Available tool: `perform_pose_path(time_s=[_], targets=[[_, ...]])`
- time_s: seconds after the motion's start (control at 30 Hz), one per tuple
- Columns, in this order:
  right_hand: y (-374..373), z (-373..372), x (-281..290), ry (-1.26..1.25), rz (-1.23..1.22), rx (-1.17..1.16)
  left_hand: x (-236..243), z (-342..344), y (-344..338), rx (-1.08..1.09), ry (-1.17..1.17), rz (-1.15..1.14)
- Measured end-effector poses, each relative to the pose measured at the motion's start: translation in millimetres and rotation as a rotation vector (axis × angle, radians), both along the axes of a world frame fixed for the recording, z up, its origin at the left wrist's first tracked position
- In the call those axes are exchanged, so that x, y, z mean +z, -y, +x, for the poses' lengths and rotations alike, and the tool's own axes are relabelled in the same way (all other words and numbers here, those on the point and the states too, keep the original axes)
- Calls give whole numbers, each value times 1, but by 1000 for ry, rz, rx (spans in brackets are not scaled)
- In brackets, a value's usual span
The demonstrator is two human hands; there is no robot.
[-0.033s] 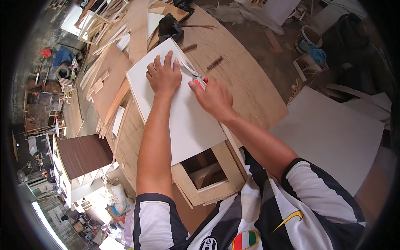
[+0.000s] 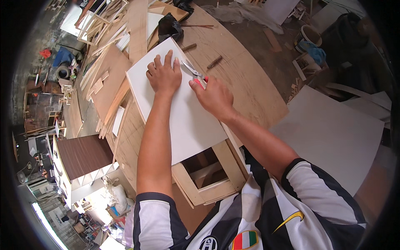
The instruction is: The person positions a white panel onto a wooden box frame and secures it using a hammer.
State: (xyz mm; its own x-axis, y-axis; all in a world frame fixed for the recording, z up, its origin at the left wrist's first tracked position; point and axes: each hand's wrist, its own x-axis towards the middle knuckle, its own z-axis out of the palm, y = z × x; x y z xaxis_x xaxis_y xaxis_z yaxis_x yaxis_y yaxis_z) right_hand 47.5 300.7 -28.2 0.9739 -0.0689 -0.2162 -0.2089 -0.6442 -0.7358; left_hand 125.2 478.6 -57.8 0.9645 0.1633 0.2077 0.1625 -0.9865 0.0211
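Note:
A white sheet (image 2: 154, 116) lies over an open pale wooden frame (image 2: 202, 195), whose square opening shows at the near end. My left hand (image 2: 164, 77) presses on the sheet near its far end, fingers spread apart. My right hand (image 2: 212, 96) grips red-handled metal scissors (image 2: 191, 68) at the sheet's right edge; the slim blades point up and left, toward my left fingertips.
The frame rests on a wide plywood board (image 2: 254, 83) with two short dark sticks (image 2: 214, 61) and black plastic bags (image 2: 170, 27). Wood offcuts (image 2: 104, 75) pile at left, above a dark-brown panel (image 2: 83, 154). A large pale board (image 2: 329, 133) and a bucket (image 2: 310, 35) are at right.

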Motion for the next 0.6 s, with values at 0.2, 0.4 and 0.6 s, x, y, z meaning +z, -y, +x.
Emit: perform_pose_path(time_s=[0.2, 0.4, 0.6], targets=[[-3, 7, 19, -95, -28, 28, 3, 1, 2, 2, -23, -39], [-11, 7, 11, -37, -57, -27, 4, 2, 7, -16, -24, -48], [-7, 13, 28, -133, -116, 55, 5, 3, 8, -10, -34, -65]])
